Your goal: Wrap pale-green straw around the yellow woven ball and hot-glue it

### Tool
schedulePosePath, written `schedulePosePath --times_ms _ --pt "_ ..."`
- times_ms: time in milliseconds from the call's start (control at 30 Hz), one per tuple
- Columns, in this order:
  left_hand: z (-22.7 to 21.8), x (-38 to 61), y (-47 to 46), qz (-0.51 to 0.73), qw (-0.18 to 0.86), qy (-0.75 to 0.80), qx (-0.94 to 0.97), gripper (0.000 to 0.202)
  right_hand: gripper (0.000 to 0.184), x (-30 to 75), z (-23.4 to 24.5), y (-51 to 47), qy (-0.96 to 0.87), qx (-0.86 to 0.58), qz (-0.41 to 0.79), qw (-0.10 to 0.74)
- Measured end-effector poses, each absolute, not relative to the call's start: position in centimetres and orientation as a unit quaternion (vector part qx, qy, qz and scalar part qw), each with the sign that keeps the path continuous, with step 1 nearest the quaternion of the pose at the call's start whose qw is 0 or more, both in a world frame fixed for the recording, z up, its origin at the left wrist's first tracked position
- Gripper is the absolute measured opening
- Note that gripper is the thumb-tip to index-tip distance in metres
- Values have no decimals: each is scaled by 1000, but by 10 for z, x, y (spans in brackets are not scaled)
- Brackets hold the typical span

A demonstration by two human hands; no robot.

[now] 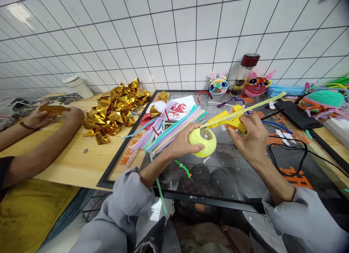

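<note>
My left hand [184, 141] is closed around the side of a round, hollow yellow cup shape [200, 146] wound from fuzzy pipe cleaner, its opening tipped up. My right hand [252, 134] grips a yellow hot glue gun [230, 119], its nozzle pointing left at the rim of the yellow shape; whether the tip touches is hard to tell. A loose yellow pipe cleaner [268, 101] runs from that rim up along the glue gun to the right. Left of my left hand lies a bundle of pastel pipe cleaners [174, 131]. A short green piece [184, 168] lies on the glass tabletop.
A co-worker's hands [57, 113] hold gold material beside a heap of folded gold foil [120, 107]. Two decorated animal-face balls [218, 86] and a lidded bottle [245, 72] stand by the tiled wall. A black cable [289, 147] and black phone-like slab [298, 114] lie right.
</note>
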State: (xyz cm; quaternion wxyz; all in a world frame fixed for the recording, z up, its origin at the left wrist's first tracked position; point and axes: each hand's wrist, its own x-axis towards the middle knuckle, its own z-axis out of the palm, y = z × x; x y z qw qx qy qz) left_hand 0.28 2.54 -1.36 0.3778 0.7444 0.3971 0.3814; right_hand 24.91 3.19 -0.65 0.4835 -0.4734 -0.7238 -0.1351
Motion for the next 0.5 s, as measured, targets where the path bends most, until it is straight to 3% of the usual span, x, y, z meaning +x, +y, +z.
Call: schedulePosePath --times_ms 500 --pt "-12 2 26 377 384 392 746 72 13 254 -3 34 -732 -473 -83 484"
